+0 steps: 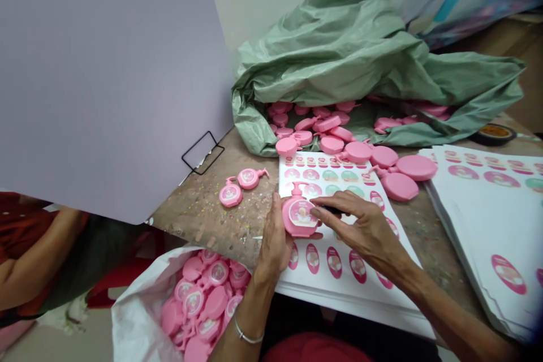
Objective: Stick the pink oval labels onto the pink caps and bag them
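Observation:
My left hand (275, 237) is wrapped round a pink pump-bottle piece (299, 219) that stands upright, a round label on its front. In my right hand (360, 223) is a small black-handled tool (333, 209), mostly hidden by the fingers. The right thumb and fingertips touch the label's right side. Beneath both hands lies a stack of sticker sheets (326, 280) printed with oval and round labels. Two labelled pump-bottle pieces (240, 186) rest on the table to the left.
A green sack (339, 62) spills plain pink pieces (358, 151) onto the table. Below the table's left edge, a white sack (144, 300) holds labelled pieces. More sheets (479, 226) and a tape roll (493, 134) lie right. A grey panel (106, 79) partly hides another person (38, 260).

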A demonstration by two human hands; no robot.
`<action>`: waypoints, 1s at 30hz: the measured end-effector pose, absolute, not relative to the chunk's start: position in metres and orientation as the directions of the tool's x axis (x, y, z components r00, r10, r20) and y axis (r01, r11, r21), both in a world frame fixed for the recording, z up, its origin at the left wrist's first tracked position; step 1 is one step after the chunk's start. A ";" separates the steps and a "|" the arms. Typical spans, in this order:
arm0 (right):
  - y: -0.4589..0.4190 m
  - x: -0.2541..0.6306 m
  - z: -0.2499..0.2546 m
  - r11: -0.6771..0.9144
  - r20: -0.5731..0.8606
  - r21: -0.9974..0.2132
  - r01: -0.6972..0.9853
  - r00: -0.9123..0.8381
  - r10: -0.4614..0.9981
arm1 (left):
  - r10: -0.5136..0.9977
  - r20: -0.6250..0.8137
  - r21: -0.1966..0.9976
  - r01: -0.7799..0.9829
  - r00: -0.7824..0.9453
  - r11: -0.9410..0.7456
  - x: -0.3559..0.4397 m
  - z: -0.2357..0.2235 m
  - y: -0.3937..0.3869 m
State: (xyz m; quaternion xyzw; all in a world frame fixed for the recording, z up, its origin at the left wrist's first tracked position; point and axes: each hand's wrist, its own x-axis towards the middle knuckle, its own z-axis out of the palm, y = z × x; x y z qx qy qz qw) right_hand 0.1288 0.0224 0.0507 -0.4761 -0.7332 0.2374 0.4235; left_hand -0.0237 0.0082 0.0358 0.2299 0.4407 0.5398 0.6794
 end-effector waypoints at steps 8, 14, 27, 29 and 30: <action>0.016 0.129 0.049 0.499 0.455 -0.636 0.589 -0.237 0.859 | 0.928 -0.369 0.735 -0.596 0.050 0.325 -0.022 0.041 0.005; 0.016 0.128 0.050 0.533 0.489 -0.588 0.609 -0.257 0.834 | 0.931 -0.360 0.730 -0.606 0.052 0.316 -0.021 0.037 0.008; 0.015 0.129 0.048 0.549 0.520 -0.580 0.601 -0.246 0.818 | 0.924 -0.378 0.733 -0.591 0.056 0.336 -0.020 0.038 0.009; 0.015 0.129 0.048 0.550 0.524 -0.578 0.603 -0.242 0.816 | 0.923 -0.379 0.730 -0.594 0.059 0.338 -0.020 0.038 0.009; 0.015 0.129 0.048 0.551 0.526 -0.575 0.605 -0.242 0.815 | 0.924 -0.378 0.729 -0.596 0.061 0.338 -0.020 0.038 0.009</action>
